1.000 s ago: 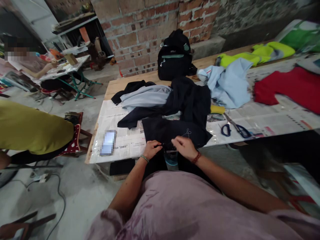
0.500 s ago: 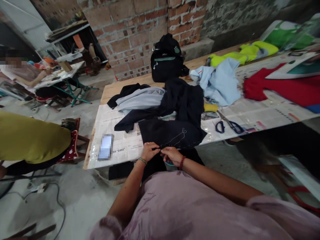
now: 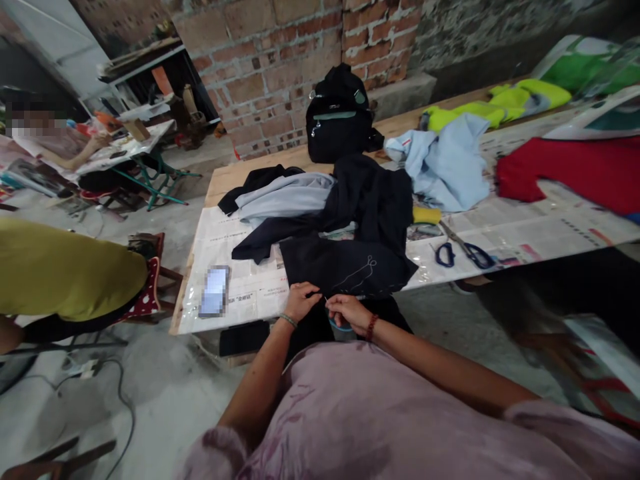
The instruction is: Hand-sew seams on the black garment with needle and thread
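A black garment lies at the table's near edge, with a loose white thread looping over it and pale stitches along its lower edge. My left hand pinches the near left edge of that cloth. Close beside it on the right, the fingers of my right hand are pressed together on a thin, light sliver that looks like a needle. The two hands are a small gap apart. Part of a light blue ring-like thing shows under my right hand; its kind is unclear.
Scissors and a yellow spool lie to the right on the newspaper-covered table. A phone is at the left. Farther back are a black backpack, light blue cloth, a red garment and an iron. Other people sit leftward.
My right hand has drawn slightly right, away from my left hand, widening the gap between their fingertips. The left hand keeps its pinch on the cloth. The view has shifted a little.
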Demonstrator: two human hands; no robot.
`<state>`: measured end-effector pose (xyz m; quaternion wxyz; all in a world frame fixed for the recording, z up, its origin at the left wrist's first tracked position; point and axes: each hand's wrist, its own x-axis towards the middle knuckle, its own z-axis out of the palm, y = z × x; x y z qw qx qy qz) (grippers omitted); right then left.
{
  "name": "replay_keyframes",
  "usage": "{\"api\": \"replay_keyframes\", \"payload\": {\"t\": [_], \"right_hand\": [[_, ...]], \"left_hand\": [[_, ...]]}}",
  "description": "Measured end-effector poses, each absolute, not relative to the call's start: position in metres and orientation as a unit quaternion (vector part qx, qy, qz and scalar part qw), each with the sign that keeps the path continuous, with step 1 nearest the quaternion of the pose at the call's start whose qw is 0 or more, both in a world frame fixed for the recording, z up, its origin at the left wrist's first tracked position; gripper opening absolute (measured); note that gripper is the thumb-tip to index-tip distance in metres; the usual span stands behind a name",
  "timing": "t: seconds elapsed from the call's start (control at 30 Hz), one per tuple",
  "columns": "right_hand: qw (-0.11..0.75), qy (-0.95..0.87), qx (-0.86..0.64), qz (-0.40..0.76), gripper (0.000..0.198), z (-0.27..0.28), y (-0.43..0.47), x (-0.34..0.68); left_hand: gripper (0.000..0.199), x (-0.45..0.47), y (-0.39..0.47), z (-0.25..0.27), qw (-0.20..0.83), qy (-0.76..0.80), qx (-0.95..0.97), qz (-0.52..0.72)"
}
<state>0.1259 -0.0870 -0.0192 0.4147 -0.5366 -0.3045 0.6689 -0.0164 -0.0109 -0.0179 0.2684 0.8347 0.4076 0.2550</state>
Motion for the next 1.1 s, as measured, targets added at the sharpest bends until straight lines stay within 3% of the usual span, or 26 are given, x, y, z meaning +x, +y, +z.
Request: {"api": "replay_keyframes", "payload": {"t": [0.27,0.57,1.1], "right_hand": [[0.338,-0.35,-0.551,0.679,0.012,-0.01,-0.082,0.126],[0.405,-0.273,-0.598,0.635,0.012,-0.013,-0.072,0.116],[0.419,-0.278,-0.58,0.64,0.009,-0.011,-0.071,0.12]], "left_hand": [[0.006,-0.017,-0.009,-0.02,0.266,0.394,0.843,0.25],[0.005,-0.016,-0.008,-0.019,0.256,0.37,0.858,0.248],[0.008,-0.016,-0.001,-0.023,0.219,0.378,0.87,0.226]]}}
